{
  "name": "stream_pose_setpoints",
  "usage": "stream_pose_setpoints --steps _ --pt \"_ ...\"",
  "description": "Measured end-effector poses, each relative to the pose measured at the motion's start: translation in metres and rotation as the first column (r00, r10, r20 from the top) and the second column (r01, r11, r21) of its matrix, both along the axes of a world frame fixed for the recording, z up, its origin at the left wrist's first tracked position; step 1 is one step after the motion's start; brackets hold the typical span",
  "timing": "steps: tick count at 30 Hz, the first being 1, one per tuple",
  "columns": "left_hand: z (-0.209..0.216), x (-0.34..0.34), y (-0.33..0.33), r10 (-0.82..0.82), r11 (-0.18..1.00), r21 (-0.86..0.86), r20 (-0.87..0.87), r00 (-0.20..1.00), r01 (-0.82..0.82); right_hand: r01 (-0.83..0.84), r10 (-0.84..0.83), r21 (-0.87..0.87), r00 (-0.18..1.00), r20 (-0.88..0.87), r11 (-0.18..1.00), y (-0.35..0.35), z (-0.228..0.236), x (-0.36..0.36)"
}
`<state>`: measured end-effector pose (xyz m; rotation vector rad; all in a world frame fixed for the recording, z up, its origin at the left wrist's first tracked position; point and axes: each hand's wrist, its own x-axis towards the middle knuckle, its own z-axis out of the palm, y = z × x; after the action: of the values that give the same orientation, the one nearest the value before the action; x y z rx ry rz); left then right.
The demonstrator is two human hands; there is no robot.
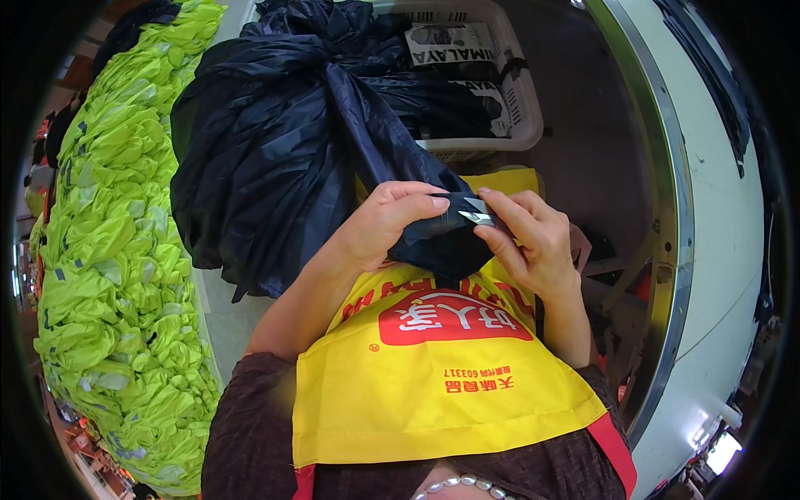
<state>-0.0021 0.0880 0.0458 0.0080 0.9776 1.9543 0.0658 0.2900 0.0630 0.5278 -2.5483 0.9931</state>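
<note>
Between my hands is an edge of dark navy fabric (433, 242), part of a large gathered heap of the same shiny cloth (267, 142). My left hand (392, 218) pinches this edge, thumb on top. Close beside it, my right hand (533, 237) closes around small metal thread snips (477, 217). Their pointed blades lie at the cloth, toward my left thumb. Whether the blades touch a thread is too small to tell. The rest of the snips is hidden in my right hand.
A white plastic basket (521, 108) at the far side holds dark cloth and printed packs (450, 46). Piled neon-yellow garments (117, 250) line the left. At right runs a pale tabletop (725, 275) with a metal edge (673, 208). I wear a yellow apron (442, 417).
</note>
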Motion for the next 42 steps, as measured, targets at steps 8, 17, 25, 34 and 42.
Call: stream_pose_setpoints --steps 8,17,25,34,42 --pt "-0.004 0.000 0.000 -0.016 1.000 0.009 0.012 1.000 0.016 -0.011 0.010 -0.037 1.000 -0.029 0.999 0.000 -0.006 -0.001" --pt "0.028 -0.024 -0.030 -0.434 0.856 -0.517 -0.714 0.550 0.004 0.245 -0.211 -0.395 0.969 0.127 0.885 0.007 -0.023 -0.014" --pt "0.100 -0.172 -0.327 0.802 0.290 0.098 -0.568 0.186 -0.952 0.441 -0.274 -0.492 0.885 0.376 0.750 0.035 -0.098 -0.040" --pt "-0.082 -0.217 -0.255 0.968 0.089 0.252 -0.249 0.024 -0.964 0.635 -0.525 -0.198 0.745 0.411 0.746 0.082 -0.171 -0.040" --pt "-0.154 -0.247 0.041 -0.327 0.656 -0.359 -0.928 0.178 -0.664 0.608 -0.543 -0.010 0.717 0.437 0.794 0.072 -0.195 -0.048"
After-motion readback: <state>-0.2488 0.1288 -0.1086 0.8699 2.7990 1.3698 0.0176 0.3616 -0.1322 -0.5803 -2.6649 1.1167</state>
